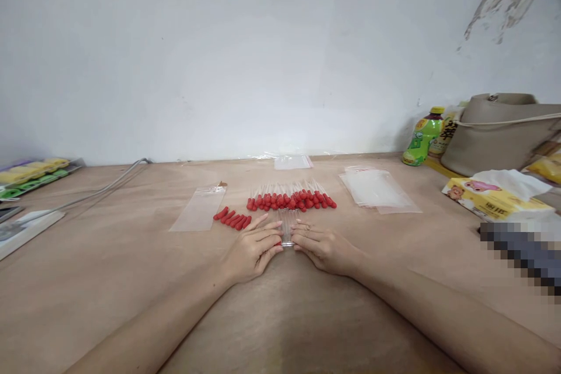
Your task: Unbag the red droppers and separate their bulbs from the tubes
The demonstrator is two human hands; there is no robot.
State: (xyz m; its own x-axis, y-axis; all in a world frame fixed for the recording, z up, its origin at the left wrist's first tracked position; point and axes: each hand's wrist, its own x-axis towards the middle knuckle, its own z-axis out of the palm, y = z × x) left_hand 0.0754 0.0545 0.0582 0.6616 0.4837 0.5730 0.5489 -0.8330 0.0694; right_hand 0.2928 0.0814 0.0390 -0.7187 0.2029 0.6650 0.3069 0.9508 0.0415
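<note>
At the far left of the wooden tabletop (109, 280) I see a pack of yellow and green items (41, 172), with a white block (33, 231) in front of it. A grey cable (109, 187) runs from the block toward the wall. Next to the right lies one flat translucent bag (197, 210), then a short slanted row of red bulbs (232, 219), just beyond the left hand (254, 245).

The left hand rests on its side, palm inward; its fingers are slightly parted, thumb low, tips at the left edge of a group of clear tubes (288, 222). The tubes lie side by side between the two hands, directly in front of the person. Behind them is a pile of red-capped tubes (291, 200), red ends toward the person; farther back, near the wall, lies a small bag (293, 162).

The right hand (322, 243) mirrors the left, fingers close together, tips at the tubes' right edge. I cannot tell whether either hand grips or only borders them.

Further right: a stack of translucent bags (372, 189), a green bottle (423, 139), a grey handbag (491, 131) and a yellow tissue pack (493, 200).
</note>
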